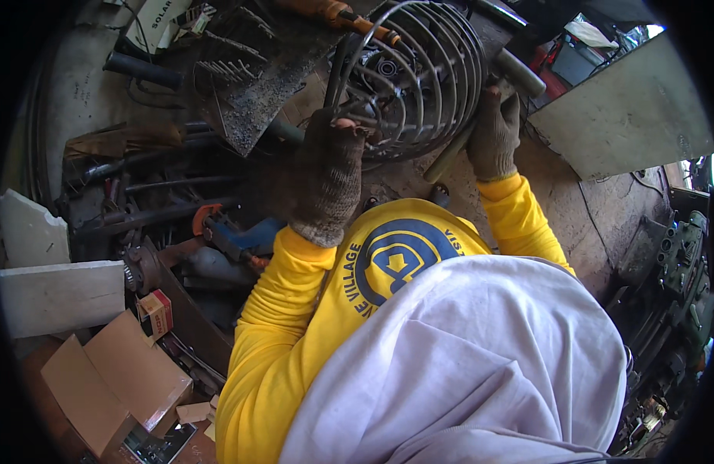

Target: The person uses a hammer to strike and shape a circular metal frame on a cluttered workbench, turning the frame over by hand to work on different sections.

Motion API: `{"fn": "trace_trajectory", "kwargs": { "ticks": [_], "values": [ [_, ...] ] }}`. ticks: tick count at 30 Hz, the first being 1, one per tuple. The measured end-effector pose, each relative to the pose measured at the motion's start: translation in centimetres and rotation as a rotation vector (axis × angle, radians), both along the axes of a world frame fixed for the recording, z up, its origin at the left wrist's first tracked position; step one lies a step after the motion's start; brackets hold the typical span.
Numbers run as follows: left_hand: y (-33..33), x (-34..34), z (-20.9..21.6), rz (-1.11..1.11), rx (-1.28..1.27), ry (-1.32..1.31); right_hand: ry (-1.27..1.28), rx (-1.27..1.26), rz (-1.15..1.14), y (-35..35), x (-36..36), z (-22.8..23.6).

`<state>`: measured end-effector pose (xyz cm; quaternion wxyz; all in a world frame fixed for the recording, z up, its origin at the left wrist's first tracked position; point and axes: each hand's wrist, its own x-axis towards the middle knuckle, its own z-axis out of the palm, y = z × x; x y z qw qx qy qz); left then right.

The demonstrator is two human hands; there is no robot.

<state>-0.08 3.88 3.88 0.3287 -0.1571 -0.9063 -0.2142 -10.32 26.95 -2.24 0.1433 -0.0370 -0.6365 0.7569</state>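
In front of me is a round cage of curved metal rods, tilted, with rings running around it. My left hand, in a dark, worn knit glove, is closed at the cage's near left edge, a bare fingertip showing. At the right rim, my right hand, in a greyish knit glove, has its fingers curled against the rods; part of its grip is hidden. An orange power tool lies by the cage's far left side. Close to my right hand, a thick metal pipe sticks out.
Metal bars and a blue and orange tool crowd the left. An open cardboard box sits lower left. A flat pale board stands at the right, above greasy machinery. A rough steel plate lies left of the cage.
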Motion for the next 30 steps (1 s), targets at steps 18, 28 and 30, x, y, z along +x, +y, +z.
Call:
{"fn": "trace_trajectory", "kwargs": {
  "ticks": [18, 28, 30],
  "values": [
    [-1.6, 0.9, 1.6, -0.222, 0.712, -0.614, 0.282, -0.284, 0.147, 2.0, 3.8, 2.4],
    [1.0, 0.6, 3.3, -0.18, 0.85, -0.576, 0.333, 0.251, 0.353, 4.0, 5.5, 2.3],
    [1.8, 1.0, 4.0, -0.092, 0.809, -0.55, 0.331, 0.225, 0.319, 4.0, 5.7, 1.5]
  ]
}}
